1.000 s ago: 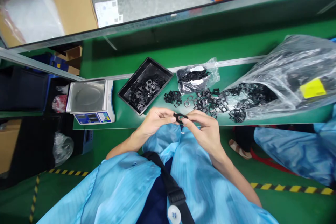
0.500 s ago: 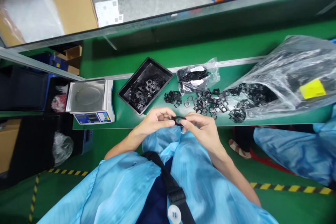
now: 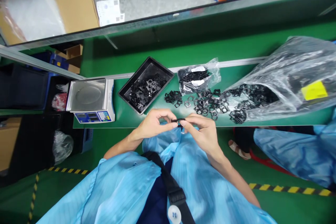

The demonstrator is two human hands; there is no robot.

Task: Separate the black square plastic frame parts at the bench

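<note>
The left hand (image 3: 153, 124) and right hand (image 3: 202, 133) meet at 6 o'clock, their fingertips pressed together, pinching a small black ring-shaped part (image 3: 177, 121); it looks like the others, though the fingers hide most of it. From the hands, a black tray (image 3: 160, 65) at 11 o'clock holds a shallow layer of such parts; a loose heap (image 3: 210, 103) spreads across 12 to 2 o'clock; a small clear bag (image 3: 198, 78) at 1 o'clock and a large clear bag (image 3: 296, 73) at 2 o'clock hold more; a digital scale (image 3: 90, 99) sits at 9 o'clock on the green workbench (image 3: 126, 119); a co-worker's blue sleeve (image 3: 288, 154) lies at 4 o'clock.
</note>
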